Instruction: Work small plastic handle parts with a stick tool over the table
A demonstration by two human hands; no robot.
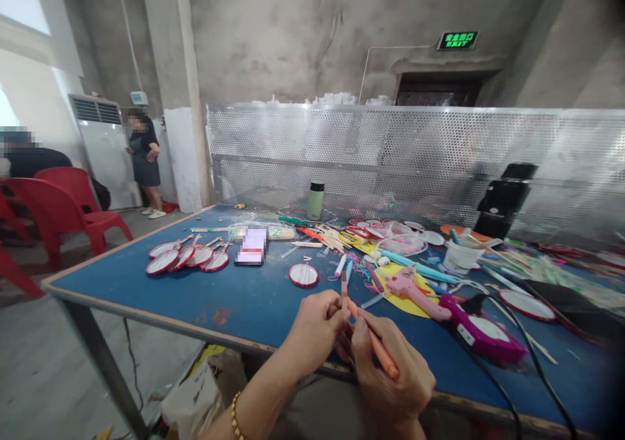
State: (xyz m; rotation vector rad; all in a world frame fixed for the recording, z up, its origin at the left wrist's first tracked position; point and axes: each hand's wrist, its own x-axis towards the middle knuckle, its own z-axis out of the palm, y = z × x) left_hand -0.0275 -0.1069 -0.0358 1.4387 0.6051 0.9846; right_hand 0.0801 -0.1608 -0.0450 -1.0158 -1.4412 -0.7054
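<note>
Down at the near edge of the blue-topped table (205, 297), the right hand (390, 375) grips a slim orange pen (378, 352) while the left hand (312, 329) pinches what seems a thin wooden stick (344, 291), upright between them.

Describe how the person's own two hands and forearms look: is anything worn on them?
Both hands are bare, with no gloves. The left hand has a bare forearm with no sleeve in view, and a gold beaded bracelet sits on its wrist. The right hand shows no ring, watch or sleeve in view.
</note>
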